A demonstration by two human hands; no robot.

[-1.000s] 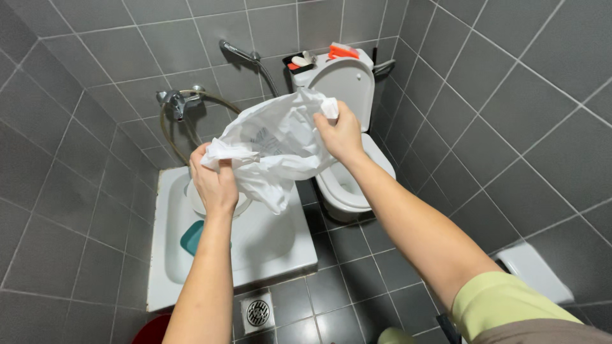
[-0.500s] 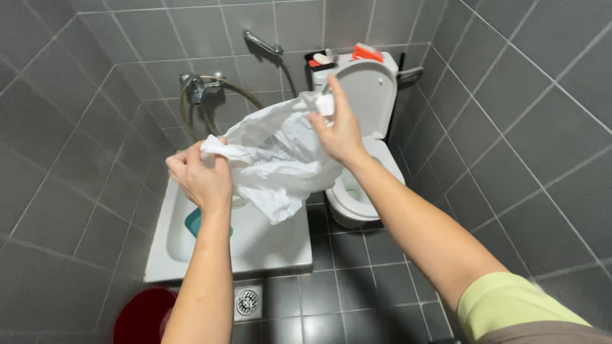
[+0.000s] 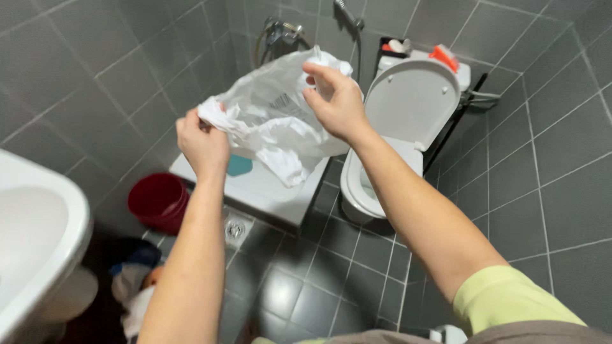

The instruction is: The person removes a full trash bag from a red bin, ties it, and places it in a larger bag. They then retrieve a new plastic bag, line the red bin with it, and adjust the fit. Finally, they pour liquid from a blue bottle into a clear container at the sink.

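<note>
We see the left hand [image 3: 203, 143] closed in a fist on one crumpled edge of a white plastic bag [image 3: 274, 118], the fingers curled tight around the gathered plastic. The right hand [image 3: 336, 102] pinches the opposite edge between thumb and fingertips [image 3: 317, 69], the other fingers loosely bent. The bag hangs spread between the two hands, held up in the air, sagging to a point below and between them; a patch of dark print shows through its thin wall just left of the right thumb.

Beyond the right fingers we see a white toilet [image 3: 389, 159] with its lid raised. On the cistern behind it, above and right of the fingertips, lie an orange-red package [image 3: 444, 57] and a small black-and-white one [image 3: 394, 46]. Below the bag sits a low white shower tray [image 3: 261, 191] with a teal object [image 3: 239, 165] on it, near the left fist. Under the left wrist we find a red bucket [image 3: 158, 200] and a round floor drain [image 3: 235, 229]. Above the bag, a tap with a hose [image 3: 280, 32] is fixed to the grey tiled wall. Far left of the left arm, a white sink [image 3: 38, 229] juts in, with cloths [image 3: 134, 286] heaped on the floor beneath it.
</note>
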